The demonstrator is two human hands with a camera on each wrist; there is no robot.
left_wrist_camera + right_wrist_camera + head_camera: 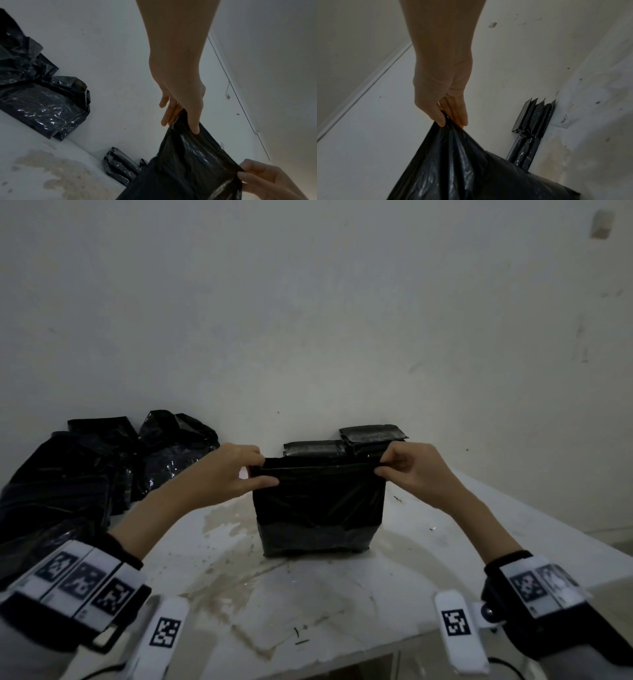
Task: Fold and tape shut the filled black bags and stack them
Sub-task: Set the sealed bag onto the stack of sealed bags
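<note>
Left hand (236, 474) and right hand (407, 470): fingers pinching the black bag (318, 508) at its top corners, stretching the mouth taut between them, likely for folding.

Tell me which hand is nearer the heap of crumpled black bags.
Left. The left hand pinches the upright bag's top corner on the side facing the heap; the right hand pinches the far corner, away from it.

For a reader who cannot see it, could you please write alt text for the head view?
Left hand and right hand pinch the top corners of an upright black bag on a stained white table.
</note>
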